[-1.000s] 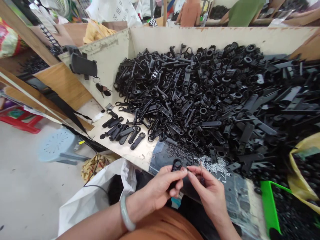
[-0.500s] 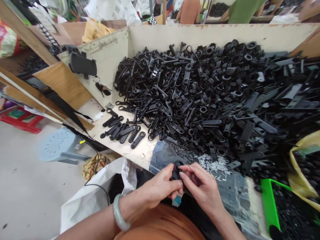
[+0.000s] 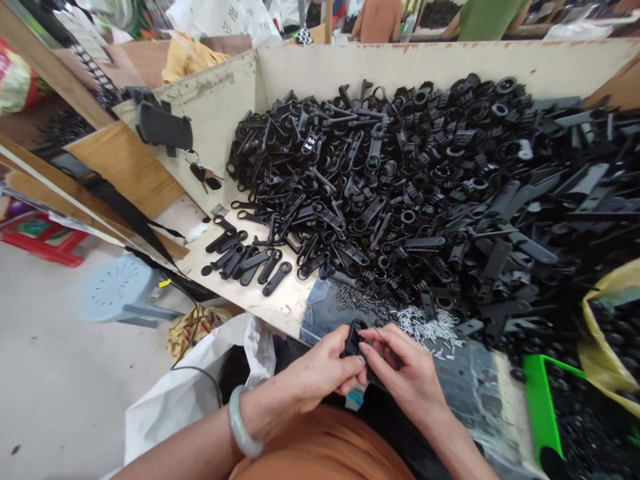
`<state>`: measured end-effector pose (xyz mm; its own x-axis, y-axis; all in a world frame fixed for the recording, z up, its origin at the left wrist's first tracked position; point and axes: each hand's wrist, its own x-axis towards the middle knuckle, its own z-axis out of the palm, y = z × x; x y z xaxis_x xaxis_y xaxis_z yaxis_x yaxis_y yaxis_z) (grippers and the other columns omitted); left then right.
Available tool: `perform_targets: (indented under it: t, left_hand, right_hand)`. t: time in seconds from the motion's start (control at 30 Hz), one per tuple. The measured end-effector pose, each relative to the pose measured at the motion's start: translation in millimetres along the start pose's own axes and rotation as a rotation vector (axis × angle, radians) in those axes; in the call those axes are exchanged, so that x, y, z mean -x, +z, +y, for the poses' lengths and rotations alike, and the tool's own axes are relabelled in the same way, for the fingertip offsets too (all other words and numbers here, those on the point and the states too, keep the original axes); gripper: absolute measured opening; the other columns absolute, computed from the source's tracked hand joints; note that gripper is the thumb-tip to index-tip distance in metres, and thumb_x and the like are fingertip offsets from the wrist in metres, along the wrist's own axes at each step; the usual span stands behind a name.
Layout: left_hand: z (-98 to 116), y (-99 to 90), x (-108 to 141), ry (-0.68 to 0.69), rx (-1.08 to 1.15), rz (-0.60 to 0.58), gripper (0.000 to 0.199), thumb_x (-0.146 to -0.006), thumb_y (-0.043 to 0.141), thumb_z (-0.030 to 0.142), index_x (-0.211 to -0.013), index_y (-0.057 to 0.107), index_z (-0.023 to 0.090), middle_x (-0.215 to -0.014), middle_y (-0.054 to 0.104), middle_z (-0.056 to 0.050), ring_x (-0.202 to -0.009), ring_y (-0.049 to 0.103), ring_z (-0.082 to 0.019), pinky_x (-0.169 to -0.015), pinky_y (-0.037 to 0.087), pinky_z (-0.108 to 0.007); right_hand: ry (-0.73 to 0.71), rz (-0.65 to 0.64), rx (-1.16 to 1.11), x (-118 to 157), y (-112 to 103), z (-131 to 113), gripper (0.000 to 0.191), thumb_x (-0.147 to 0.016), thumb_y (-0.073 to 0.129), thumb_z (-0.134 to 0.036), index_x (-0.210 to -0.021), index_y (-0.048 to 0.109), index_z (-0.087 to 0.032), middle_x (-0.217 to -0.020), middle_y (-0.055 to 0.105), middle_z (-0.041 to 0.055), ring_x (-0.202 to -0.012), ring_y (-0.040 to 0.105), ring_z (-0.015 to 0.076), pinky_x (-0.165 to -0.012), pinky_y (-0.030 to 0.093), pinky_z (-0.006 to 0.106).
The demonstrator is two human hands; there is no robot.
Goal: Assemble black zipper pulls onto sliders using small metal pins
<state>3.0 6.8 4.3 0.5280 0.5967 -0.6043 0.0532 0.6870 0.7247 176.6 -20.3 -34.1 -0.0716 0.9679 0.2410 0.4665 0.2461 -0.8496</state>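
Note:
At the bench's near edge my left hand (image 3: 327, 367) grips a black plastic part (image 3: 354, 339) with a ring-shaped end, thumb across its lower half. My right hand (image 3: 403, 363) is closed in a pinch at the part's right side; whatever its fingertips hold is too small to make out. Just beyond my hands lie a heap of small silver pins (image 3: 431, 328) and a scatter of tiny dark pieces (image 3: 357, 300). Several black lever-like parts (image 3: 277, 279) with ringed ends lie in a group on the bench to the left.
A large pile of black plastic parts (image 3: 370, 173) fills the walled bench (image 3: 440, 60). To the right stand a green bin (image 3: 543, 407) and a yellow bag (image 3: 595, 340) of black pieces. A white sack (image 3: 160, 407) and a blue stool (image 3: 117, 287) are at the left.
Both hands stay almost still around the black part. The view has shifted very slightly.

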Motion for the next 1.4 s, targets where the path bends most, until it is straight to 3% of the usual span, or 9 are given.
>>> perform_targets:
  t: [0.23, 0.43, 0.6, 0.7, 0.9, 1.03, 1.13, 1.27, 1.4]
  left_hand:
    - [-8, -8.5, -1, 0.104, -0.329, 0.047, 0.014, -0.086, 0.058, 0.022, -0.098, 0.051, 0.020, -0.074, 0.054, 0.005, -0.055, 0.042, -0.007, -0.048, 0.032, -0.019]
    - [-9, -13.2, -3, 0.126, -0.305, -0.009, 0.012, -0.094, 0.051, 0.030, -0.099, 0.054, 0.019, -0.080, 0.061, 0.001, -0.050, 0.043, -0.007, -0.047, 0.032, -0.020]
    - [-5, -19.8, -5, 0.212, -0.396, 0.039, 0.030, -0.100, 0.046, 0.043, -0.085, 0.055, 0.019, -0.072, 0.061, 0.002, -0.050, 0.043, -0.007, -0.049, 0.032, -0.020]
    - [-7, -24.7, -7, 0.262, -0.460, 0.059, 0.036, -0.100, 0.048, 0.045, -0.077, 0.055, 0.019, -0.064, 0.056, 0.004, -0.053, 0.043, -0.008, -0.053, 0.034, -0.019]
    - [-13, -28.8, -6, 0.189, -0.318, -0.028, 0.034, -0.099, 0.049, 0.052, -0.100, 0.055, 0.019, -0.070, 0.061, 0.003, -0.044, 0.037, -0.006, -0.042, 0.024, -0.021]
    - [-12, -26.0, -6, 0.171, -0.329, 0.018, 0.032, -0.098, 0.051, 0.051, -0.095, 0.054, 0.019, -0.065, 0.058, 0.005, -0.043, 0.035, -0.006, -0.042, 0.022, -0.021]
    - [-11, -24.7, -7, 0.170, -0.314, 0.045, 0.029, -0.097, 0.053, 0.048, -0.090, 0.053, 0.019, -0.060, 0.054, 0.006, -0.044, 0.035, -0.006, -0.043, 0.022, -0.020]
    - [-11, -27.9, -9, 0.144, -0.296, 0.037, 0.032, -0.097, 0.053, 0.050, -0.096, 0.056, 0.018, -0.060, 0.055, 0.006, -0.043, 0.033, -0.006, -0.044, 0.022, -0.021]
    - [-14, -30.5, -11, 0.128, -0.257, 0.035, 0.034, -0.096, 0.053, 0.052, -0.099, 0.056, 0.019, -0.060, 0.054, 0.007, -0.042, 0.032, -0.006, -0.044, 0.021, -0.021]
  right_hand:
    - [0.169, -0.057, -0.047, -1, -1, -4, 0.018, -0.094, 0.065, -0.036, -0.092, 0.076, -0.021, -0.069, 0.064, -0.0009, -0.054, 0.053, 0.0123, -0.049, 0.042, 0.024]
    - [0.107, -0.059, -0.049, 5, -1, -8, 0.027, -0.100, 0.059, -0.035, -0.083, 0.076, -0.022, -0.073, 0.065, 0.0018, -0.065, 0.061, 0.0151, -0.059, 0.046, 0.025]
    - [0.062, -0.082, 0.001, 6, 1, -19, 0.025, -0.103, 0.053, -0.030, -0.104, 0.077, -0.024, -0.074, 0.066, 0.0011, -0.063, 0.062, 0.0140, -0.060, 0.048, 0.024]
    - [0.034, -0.055, 0.056, 3, 1, -20, 0.027, -0.103, 0.052, -0.031, -0.107, 0.078, -0.024, -0.073, 0.067, 0.0018, -0.062, 0.063, 0.0140, -0.058, 0.049, 0.023]
    - [0.019, -0.118, 0.094, 0, -1, -14, 0.027, -0.102, 0.052, -0.027, -0.106, 0.078, -0.025, -0.074, 0.066, 0.0006, -0.059, 0.063, 0.0121, -0.056, 0.049, 0.021]
    - [0.018, -0.160, 0.139, 1, -2, -14, 0.029, -0.102, 0.050, -0.026, -0.110, 0.078, -0.027, -0.075, 0.066, 0.0006, -0.060, 0.064, 0.0124, -0.056, 0.049, 0.022]
    - [0.034, -0.190, 0.141, 4, -5, -14, 0.031, -0.103, 0.049, -0.028, -0.121, 0.075, -0.027, -0.082, 0.069, 0.0021, -0.065, 0.066, 0.0133, -0.060, 0.053, 0.022]
    - [0.021, -0.141, 0.191, 14, -13, -12, 0.041, -0.105, 0.046, -0.028, -0.142, 0.061, -0.026, -0.099, 0.073, 0.0064, -0.086, 0.072, 0.0172, -0.075, 0.058, 0.024]
    - [-0.074, -0.163, 0.245, 23, -10, -8, 0.042, -0.105, 0.042, -0.019, -0.141, 0.062, -0.025, -0.084, 0.069, 0.0041, -0.074, 0.070, 0.0159, -0.066, 0.056, 0.023]
